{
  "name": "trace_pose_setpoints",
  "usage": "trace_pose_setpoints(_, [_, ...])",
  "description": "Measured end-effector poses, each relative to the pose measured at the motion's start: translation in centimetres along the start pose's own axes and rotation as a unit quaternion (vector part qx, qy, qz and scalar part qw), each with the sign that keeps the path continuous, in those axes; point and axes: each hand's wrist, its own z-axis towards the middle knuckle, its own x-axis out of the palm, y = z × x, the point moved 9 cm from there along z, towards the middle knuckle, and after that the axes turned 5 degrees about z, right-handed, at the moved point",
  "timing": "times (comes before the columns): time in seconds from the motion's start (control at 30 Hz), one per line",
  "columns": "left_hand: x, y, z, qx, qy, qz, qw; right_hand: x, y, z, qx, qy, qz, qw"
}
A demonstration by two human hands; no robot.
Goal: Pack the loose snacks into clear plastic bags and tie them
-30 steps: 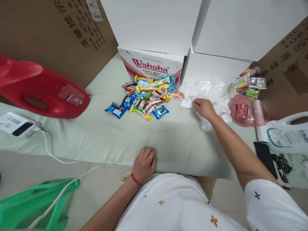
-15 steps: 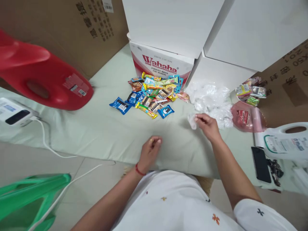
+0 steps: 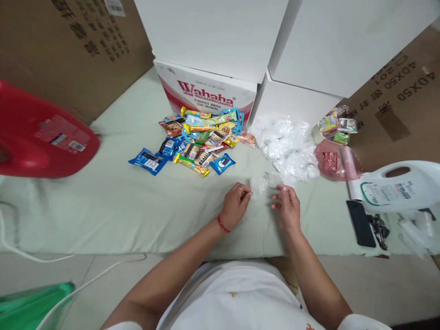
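Note:
My left hand (image 3: 235, 205) is closed in a pinch on the edge of a small crumpled clear plastic bag (image 3: 258, 186). To the right of that bag, my right hand (image 3: 288, 210) holds nothing I can see, with its fingers curved and apart. Just beyond its fingertips lies a heap of clear plastic bags (image 3: 290, 144). Left of the heap is a pile of wrapped snacks (image 3: 206, 140) in blue, yellow and brown packets. One blue snack packet (image 3: 147, 161) lies at the pile's left edge.
Behind the snacks stands a Wahaha carton (image 3: 206, 89) beneath white boxes. A red jug (image 3: 44, 133) is at left. On the right are a cup of snacks (image 3: 321, 135), a pink bag (image 3: 338, 167), a white jug (image 3: 405, 188), a phone (image 3: 360, 223) and keys (image 3: 379, 231).
My right hand has drawn nearer and let go of the clear plastic bag. My left hand has moved forward and now pinches it. The view has shifted right.

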Motion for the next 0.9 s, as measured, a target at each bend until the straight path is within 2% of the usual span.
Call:
trace_pose_setpoints(0.1, [0.5, -1.9, -0.4, 0.086, 0.03, 0.021, 0.996, 1.3, -0.8, -0.5, 0.033, 0.038, -0.009, 0.999])
trace_pose_setpoints(0.17, [0.7, -2.1, -0.7, 0.099, 0.052, 0.009, 0.994, 2.3, -1.2, -0.3, 0.038, 0.064, -0.027, 0.997])
trace_pose_setpoints(0.27, [-0.3, -0.1, -0.5, 0.024, 0.032, -0.054, 0.998, 1.8, -1.6, 0.6, 0.061, 0.042, 0.027, 0.997])
trace_pose_setpoints(0.37, [-1.0, 2.3, -0.4, -0.066, 0.014, -0.148, 0.987, 0.6, -2.0, 1.1, 0.091, 0.021, 0.109, 0.99])
trace_pose_setpoints(0.57, [-0.8, 2.4, -0.4, -0.106, 0.029, -0.253, 0.961, 0.4, -2.8, 0.1, 0.107, 0.014, 0.148, 0.983])
trace_pose_setpoints(0.67, [-0.3, 2.0, -0.6, -0.126, 0.05, -0.23, 0.964, 1.4, -3.4, -0.9, 0.1, 0.041, 0.143, 0.984])
trace_pose_setpoints(0.73, [-0.1, 1.7, -0.8, -0.13, 0.06, -0.166, 0.976, 1.3, -3.2, -1.7, 0.072, 0.056, 0.097, 0.991])
trace_pose_setpoints(0.77, [-0.2, 1.5, -0.9, -0.129, 0.053, -0.132, 0.981, 0.8, -2.6, -2.1, 0.038, 0.044, 0.059, 0.997])
trace_pose_setpoints(0.83, [-0.6, 0.9, -1.3, -0.123, 0.025, -0.082, 0.989, -0.6, -0.5, -3.3, -0.073, 0.01, -0.039, 0.997])
trace_pose_setpoints(0.9, [-0.8, 0.3, -2.0, -0.119, 0.003, -0.053, 0.991, -0.7, 1.8, -5.4, -0.19, 0.017, -0.14, 0.972])
